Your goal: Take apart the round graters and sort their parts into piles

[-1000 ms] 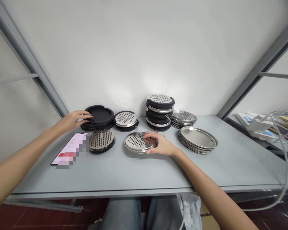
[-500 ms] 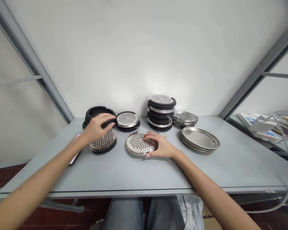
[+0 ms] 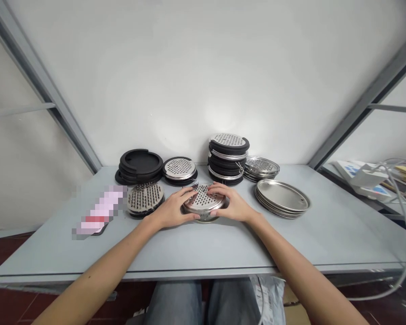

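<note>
A round metal grater disc [image 3: 203,198] with a slotted face is between my two hands near the table's middle. My left hand [image 3: 176,208] curls around its left edge, fingers on top and thumb at the front. On the opposite edge, my right hand [image 3: 232,203] grips it the same way. Below the disc's front edge shows a second metal rim; how the two are joined is not clear. Just left of my left hand lies a coarse-toothed grater disc [image 3: 145,198] on a dark base.
Black ring-shaped holders [image 3: 142,164] are stacked at the back left, beside a grater in a black holder [image 3: 180,169]. A tall stack of graters and holders [image 3: 228,158] stands behind my hands. Rightward are more graters [image 3: 261,166] and several plain metal plates [image 3: 282,198]. A blurred-out phone [image 3: 99,212] lies left.
My left hand has moved right and down from above the coarse grater to the slotted disc. The slotted disc has shifted slightly right and looks raised, with a rim now showing beneath.
</note>
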`<state>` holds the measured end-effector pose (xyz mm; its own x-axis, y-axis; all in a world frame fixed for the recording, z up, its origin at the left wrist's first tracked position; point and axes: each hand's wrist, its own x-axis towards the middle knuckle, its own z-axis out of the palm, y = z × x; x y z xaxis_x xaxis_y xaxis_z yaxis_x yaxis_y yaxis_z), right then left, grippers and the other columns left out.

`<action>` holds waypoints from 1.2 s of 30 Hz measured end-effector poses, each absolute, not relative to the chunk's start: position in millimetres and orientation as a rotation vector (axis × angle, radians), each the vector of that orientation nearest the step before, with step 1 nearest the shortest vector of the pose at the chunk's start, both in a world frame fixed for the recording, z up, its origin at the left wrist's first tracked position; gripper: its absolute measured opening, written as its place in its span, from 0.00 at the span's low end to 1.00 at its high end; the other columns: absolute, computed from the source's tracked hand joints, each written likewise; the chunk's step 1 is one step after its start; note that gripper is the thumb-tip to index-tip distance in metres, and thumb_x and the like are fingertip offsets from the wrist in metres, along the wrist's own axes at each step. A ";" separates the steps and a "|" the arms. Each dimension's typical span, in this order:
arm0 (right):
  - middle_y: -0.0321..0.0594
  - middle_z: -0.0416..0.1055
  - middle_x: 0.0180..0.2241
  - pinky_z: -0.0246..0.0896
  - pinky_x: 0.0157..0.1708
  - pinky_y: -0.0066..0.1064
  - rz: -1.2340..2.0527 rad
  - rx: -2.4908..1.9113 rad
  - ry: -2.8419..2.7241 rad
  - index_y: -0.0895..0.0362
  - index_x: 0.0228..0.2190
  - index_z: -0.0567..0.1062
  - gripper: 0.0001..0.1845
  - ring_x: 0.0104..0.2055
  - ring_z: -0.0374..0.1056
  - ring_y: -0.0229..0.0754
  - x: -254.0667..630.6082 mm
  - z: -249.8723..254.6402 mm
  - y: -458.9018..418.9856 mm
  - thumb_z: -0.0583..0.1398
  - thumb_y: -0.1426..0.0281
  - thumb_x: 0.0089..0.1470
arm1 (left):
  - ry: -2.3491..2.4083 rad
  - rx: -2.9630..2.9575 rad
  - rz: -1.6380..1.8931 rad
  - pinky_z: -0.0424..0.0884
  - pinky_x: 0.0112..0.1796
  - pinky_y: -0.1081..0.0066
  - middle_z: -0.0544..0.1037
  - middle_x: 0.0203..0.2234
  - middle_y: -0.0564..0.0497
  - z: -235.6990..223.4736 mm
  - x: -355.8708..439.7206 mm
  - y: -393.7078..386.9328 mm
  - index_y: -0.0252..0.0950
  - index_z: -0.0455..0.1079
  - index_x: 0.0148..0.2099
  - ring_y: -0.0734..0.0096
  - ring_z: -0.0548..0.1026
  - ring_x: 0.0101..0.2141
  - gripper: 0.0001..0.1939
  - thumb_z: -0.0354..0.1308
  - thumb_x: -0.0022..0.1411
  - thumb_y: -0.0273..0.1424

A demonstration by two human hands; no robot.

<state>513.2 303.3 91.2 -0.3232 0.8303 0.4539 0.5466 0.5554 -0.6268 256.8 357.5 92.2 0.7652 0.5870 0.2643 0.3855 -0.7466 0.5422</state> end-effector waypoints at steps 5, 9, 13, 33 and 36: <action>0.47 0.71 0.50 0.59 0.55 0.44 0.416 -1.068 -1.879 0.55 0.47 0.73 0.28 0.55 0.65 0.52 514.5 100.4 299.7 0.68 0.60 0.45 | 0.705 2.378 0.723 0.58 0.61 0.56 0.62 0.62 0.46 91.4 259.5 358.4 0.46 0.59 0.64 0.56 0.60 0.61 0.31 0.55 0.61 0.48; 0.44 0.74 0.45 0.64 0.50 0.40 0.233 -1.115 -1.842 0.54 0.46 0.73 0.15 0.47 0.70 0.45 519.3 92.8 304.5 0.58 0.69 0.56 | 0.692 2.312 0.802 0.59 0.60 0.55 0.65 0.61 0.46 90.0 261.1 358.9 0.44 0.60 0.63 0.56 0.63 0.60 0.30 0.54 0.63 0.48; 0.42 0.76 0.43 0.68 0.47 0.38 0.036 -1.168 -1.885 0.54 0.45 0.74 0.14 0.44 0.73 0.44 527.1 81.9 309.5 0.55 0.71 0.58 | 0.739 2.299 0.858 0.59 0.59 0.54 0.67 0.58 0.42 91.0 261.3 357.5 0.36 0.63 0.61 0.56 0.65 0.58 0.28 0.50 0.65 0.47; 0.40 0.79 0.38 0.72 0.44 0.36 -0.427 -1.199 -1.371 0.55 0.38 0.79 0.15 0.42 0.76 0.45 541.0 99.7 299.7 0.55 0.76 0.52 | 0.839 2.332 0.986 0.64 0.55 0.59 0.67 0.57 0.41 94.3 262.1 353.1 0.34 0.60 0.61 0.60 0.68 0.55 0.24 0.48 0.68 0.41; 0.41 0.78 0.36 0.73 0.39 0.37 -0.416 -1.198 -1.020 0.57 0.38 0.79 0.13 0.39 0.75 0.45 548.8 111.3 298.3 0.57 0.74 0.51 | 0.817 2.382 0.979 0.62 0.57 0.58 0.67 0.58 0.41 93.3 261.9 351.2 0.35 0.59 0.61 0.60 0.66 0.57 0.23 0.46 0.69 0.40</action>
<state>548.8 298.3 111.3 0.5160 0.2319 0.8246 0.7427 0.3585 -0.5656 261.9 351.2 93.3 0.5756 0.6620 0.4800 0.3531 -0.7307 0.5843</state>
